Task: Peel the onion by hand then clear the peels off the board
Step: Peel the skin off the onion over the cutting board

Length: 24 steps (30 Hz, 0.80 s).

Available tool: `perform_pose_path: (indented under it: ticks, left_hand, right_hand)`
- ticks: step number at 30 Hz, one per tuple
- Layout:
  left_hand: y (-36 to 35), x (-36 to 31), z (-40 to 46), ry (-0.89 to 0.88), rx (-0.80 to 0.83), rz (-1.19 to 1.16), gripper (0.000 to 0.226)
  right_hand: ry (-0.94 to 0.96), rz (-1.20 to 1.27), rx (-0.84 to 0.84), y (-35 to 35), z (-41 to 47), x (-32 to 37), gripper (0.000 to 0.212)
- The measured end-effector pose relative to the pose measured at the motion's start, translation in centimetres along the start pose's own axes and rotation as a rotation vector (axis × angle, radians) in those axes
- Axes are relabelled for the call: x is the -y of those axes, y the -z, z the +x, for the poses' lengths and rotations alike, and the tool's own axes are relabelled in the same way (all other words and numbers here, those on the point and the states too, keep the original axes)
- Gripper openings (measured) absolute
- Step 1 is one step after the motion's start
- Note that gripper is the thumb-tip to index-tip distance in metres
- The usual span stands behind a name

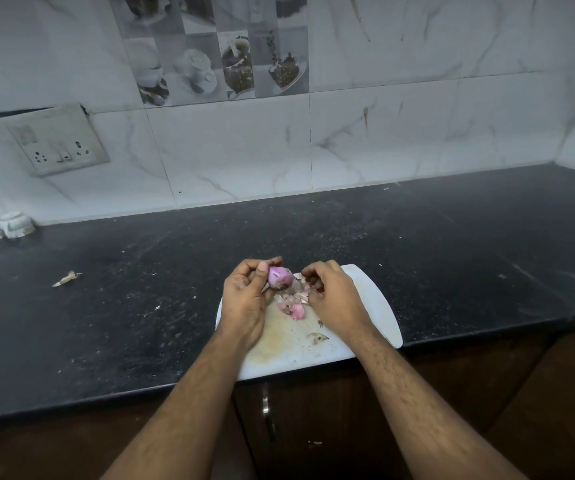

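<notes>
My left hand (248, 299) grips a small purple onion (280, 277) between thumb and fingers, just above the far end of the white cutting board (376, 306). My right hand (334, 299) is beside it with curled fingers pinching a strip of peel (300, 279) that still hangs from the onion. A heap of pink and pale peels (293, 303) lies on the board between my hands, with a pink piece (297, 311) on top. One dry peel (319, 337) lies nearer me on the board.
The board overhangs the front edge of the black countertop (140, 306). A stray peel scrap (67, 278) lies on the counter to the left. White small bowls (2, 228) stand at the far left by the wall, below a socket plate (55, 140).
</notes>
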State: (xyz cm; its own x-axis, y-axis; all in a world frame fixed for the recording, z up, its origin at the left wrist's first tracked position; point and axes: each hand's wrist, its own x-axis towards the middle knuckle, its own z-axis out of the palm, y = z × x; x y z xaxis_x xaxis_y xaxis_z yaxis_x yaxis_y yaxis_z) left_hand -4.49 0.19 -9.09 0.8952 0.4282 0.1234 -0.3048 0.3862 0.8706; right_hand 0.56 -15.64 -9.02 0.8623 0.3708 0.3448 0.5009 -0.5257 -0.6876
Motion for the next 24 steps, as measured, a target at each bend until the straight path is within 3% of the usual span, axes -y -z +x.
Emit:
perform_pose_path:
  ticks: [2, 5, 13, 24]
  left_hand:
    - [-0.2, 0.1, -0.1, -0.002, 0.013, 0.036, 0.013]
    - [-0.3, 0.2, -0.1, 0.025, 0.036, 0.128, 0.017]
    - [-0.4, 0.1, -0.7, 0.038, 0.128, 0.233, 0.017]
    - [-0.7, 0.0, -0.8, 0.050, 0.129, 0.246, 0.017]
  right_hand:
    - [0.069, 0.058, -0.041, 0.3, -0.2, 0.2, 0.032]
    - [0.150, 0.122, -0.108, 0.5, -0.8, 0.8, 0.022]
    - [0.201, 0.257, -0.057, 0.8, -1.4, 1.2, 0.010]
    - [0.321, 0.019, -0.045, 0.3, -1.2, 1.2, 0.007]
